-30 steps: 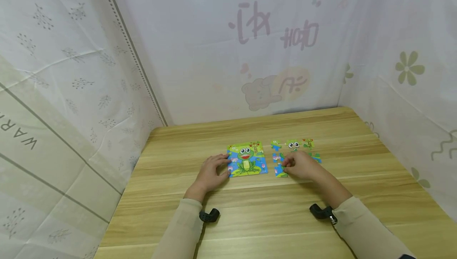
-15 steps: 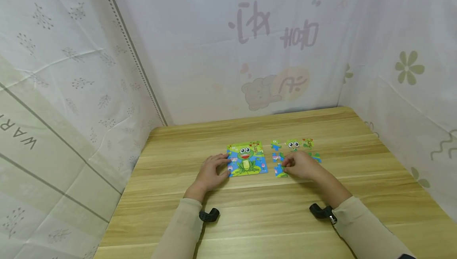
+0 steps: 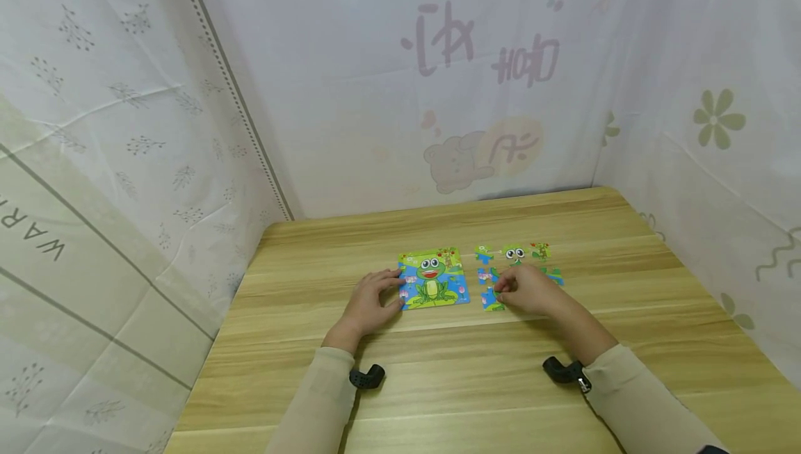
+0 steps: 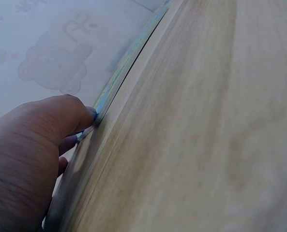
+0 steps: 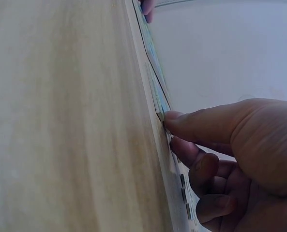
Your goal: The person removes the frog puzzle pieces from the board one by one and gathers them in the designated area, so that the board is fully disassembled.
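A square frog picture board (image 3: 432, 279) lies flat on the table, its frog sitting among pink flowers on blue. Along its left side rests my left hand (image 3: 366, 304), fingertips and thumb touching the edge. The left wrist view shows that thumb (image 4: 80, 116) against the board's edge. To the right lie loose jigsaw puzzle pieces of the same picture, in rough rows. My right hand (image 3: 526, 290) pinches the lower-left puzzle piece (image 3: 490, 300) by its right side, thumb and fingertips together. In the right wrist view the thumb (image 5: 182, 123) meets this piece's edge; the hand hides several neighbouring pieces.
At the back of the pieces are a blue-green corner piece (image 3: 483, 254), a frog-eyes piece (image 3: 514, 254) and a tree piece (image 3: 539, 251). A flower piece (image 3: 485, 277) lies just behind the pinched one. Printed cloth (image 3: 375, 92) hangs behind the wooden table (image 3: 450, 384).
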Action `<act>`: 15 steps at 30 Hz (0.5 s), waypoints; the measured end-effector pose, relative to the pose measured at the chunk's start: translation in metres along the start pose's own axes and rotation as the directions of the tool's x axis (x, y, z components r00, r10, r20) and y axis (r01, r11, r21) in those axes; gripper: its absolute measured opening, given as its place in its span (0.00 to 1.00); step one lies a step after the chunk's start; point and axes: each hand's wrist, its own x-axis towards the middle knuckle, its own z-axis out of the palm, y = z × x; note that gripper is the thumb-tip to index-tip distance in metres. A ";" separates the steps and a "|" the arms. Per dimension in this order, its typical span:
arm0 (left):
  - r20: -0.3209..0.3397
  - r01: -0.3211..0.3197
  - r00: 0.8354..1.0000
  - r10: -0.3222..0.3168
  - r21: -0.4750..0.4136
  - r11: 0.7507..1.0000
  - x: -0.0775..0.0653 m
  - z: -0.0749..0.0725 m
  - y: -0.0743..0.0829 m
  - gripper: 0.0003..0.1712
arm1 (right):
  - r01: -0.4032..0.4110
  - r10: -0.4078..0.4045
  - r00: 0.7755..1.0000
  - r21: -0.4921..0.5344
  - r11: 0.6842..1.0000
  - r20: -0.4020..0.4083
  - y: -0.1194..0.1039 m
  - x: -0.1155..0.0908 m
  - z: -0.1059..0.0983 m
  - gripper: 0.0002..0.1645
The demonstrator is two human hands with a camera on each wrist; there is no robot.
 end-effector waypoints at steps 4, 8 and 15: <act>-0.003 -0.001 1.000 0.001 -0.003 1.000 0.000 0.000 0.000 0.24 | 0.005 -0.005 1.000 -0.009 1.000 0.003 0.000 0.001 0.000 0.03; -0.007 -0.002 1.000 0.001 -0.004 1.000 -0.001 0.000 0.001 0.24 | 0.005 -0.005 1.000 -0.021 1.000 0.005 -0.003 0.004 0.000 0.03; -0.009 0.001 1.000 -0.001 -0.003 1.000 -0.001 0.000 0.001 0.24 | 0.036 -0.037 0.999 -0.041 0.999 -0.007 -0.016 0.011 0.000 0.03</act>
